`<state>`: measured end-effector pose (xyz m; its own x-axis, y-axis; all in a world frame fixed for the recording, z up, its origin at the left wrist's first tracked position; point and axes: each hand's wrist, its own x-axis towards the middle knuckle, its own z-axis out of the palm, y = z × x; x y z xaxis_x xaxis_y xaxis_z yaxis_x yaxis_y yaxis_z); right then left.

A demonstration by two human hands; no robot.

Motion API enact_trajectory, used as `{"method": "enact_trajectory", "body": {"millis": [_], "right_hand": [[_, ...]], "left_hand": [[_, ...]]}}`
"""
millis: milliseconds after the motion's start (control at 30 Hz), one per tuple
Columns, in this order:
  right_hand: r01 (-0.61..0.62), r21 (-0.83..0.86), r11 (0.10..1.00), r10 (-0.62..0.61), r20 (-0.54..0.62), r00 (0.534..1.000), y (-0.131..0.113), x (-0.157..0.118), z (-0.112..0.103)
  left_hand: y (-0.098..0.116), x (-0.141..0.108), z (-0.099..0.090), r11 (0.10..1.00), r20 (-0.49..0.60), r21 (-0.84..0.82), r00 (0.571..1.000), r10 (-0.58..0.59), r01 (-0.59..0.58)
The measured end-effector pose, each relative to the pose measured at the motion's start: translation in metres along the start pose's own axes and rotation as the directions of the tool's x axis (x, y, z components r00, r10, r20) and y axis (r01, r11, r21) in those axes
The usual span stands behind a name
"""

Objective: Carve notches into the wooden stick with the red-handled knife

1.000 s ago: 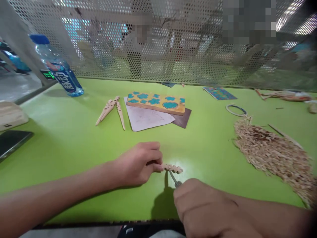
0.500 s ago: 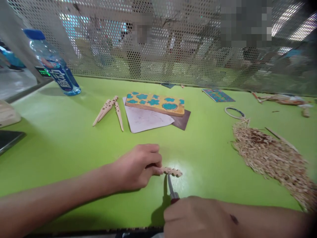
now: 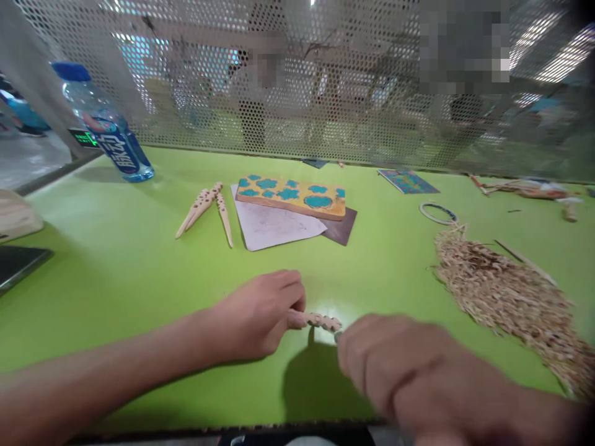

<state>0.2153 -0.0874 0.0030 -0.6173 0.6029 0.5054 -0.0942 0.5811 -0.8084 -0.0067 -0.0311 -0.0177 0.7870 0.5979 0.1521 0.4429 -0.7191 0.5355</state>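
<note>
Risk: the small metal-tipped tool (image 3: 337, 336) in the right hand (image 3: 400, 371) could slip off the small notched wooden piece (image 3: 323, 321) and nick the left hand (image 3: 260, 316), because the piece is short and pinched at one end only. The piece sits right at the left fingers (image 3: 297, 319), gripped between them, just above the green tabletop (image 3: 93, 297); its far end almost touches the curled right fingers (image 3: 357, 353), closed around the tool, which is mostly hidden and blurred.

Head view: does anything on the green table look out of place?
Yes: a large heap of pale wood shavings sprawls loosely across the green table right of the right hand, unlike the neatly set-out pieces nearby.
</note>
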Motion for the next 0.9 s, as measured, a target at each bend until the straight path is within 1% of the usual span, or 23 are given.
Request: {"method": "enact_trajectory", "body": {"millis": [33,67,100,167,200,300,433,533,633,767,833,900], "right_hand": [[-0.012,0.032,0.999,0.014,-0.070,0.997,-0.004,0.006,-0.005],[0.003,0.148,0.989,0.029,-0.211,0.977,-0.006,0.012,-0.009],[0.013,0.257,0.966,0.064,-0.287,0.956,-0.005,0.017,-0.011],[0.037,0.387,0.921,0.111,-0.352,0.929,-0.001,0.024,-0.012],[0.036,0.417,0.908,0.131,-0.365,0.922,0.002,0.026,-0.011],[0.026,0.435,0.900,0.157,-0.380,0.911,0.009,0.025,-0.009],[0.055,0.443,0.895,0.128,-0.374,0.918,0.011,0.023,-0.008],[0.075,0.449,0.890,0.115,-0.382,0.917,0.009,0.026,-0.007],[0.070,0.452,0.889,0.116,-0.371,0.921,0.006,0.030,-0.007],[0.052,0.443,0.895,0.122,-0.354,0.927,0.001,0.032,-0.006],[0.045,0.430,0.902,0.118,-0.345,0.931,0.000,0.030,-0.006],[0.048,0.411,0.910,0.102,-0.336,0.936,0.003,0.028,-0.005]], "left_hand": [[0.001,0.000,-0.001,1.000,0.012,0.016,1.000,0.008,-0.009],[0.001,0.001,-0.001,1.000,0.021,0.025,1.000,0.014,-0.015],[0.001,0.001,-0.002,1.000,0.029,0.027,0.999,0.015,-0.015],[0.002,0.001,-0.003,1.000,0.041,0.023,0.999,0.006,-0.007],[0.002,0.002,-0.004,1.000,0.045,0.022,0.999,0.001,-0.002],[0.002,0.002,-0.005,1.000,0.050,0.024,0.999,-0.006,0.004],[0.001,0.002,-0.006,1.000,0.056,0.011,0.998,-0.014,0.013],[0.002,0.002,-0.006,1.000,0.078,0.014,0.997,-0.028,0.027],[0.004,0.003,-0.008,0.999,0.094,0.038,0.995,-0.040,0.036],[0.007,0.004,-0.010,0.994,0.129,0.104,0.990,-0.049,0.036],[0.008,0.005,-0.013,0.987,0.161,0.153,0.984,-0.080,0.056],[0.008,0.004,-0.017,0.978,0.185,0.169,0.971,-0.151,0.120]]}}
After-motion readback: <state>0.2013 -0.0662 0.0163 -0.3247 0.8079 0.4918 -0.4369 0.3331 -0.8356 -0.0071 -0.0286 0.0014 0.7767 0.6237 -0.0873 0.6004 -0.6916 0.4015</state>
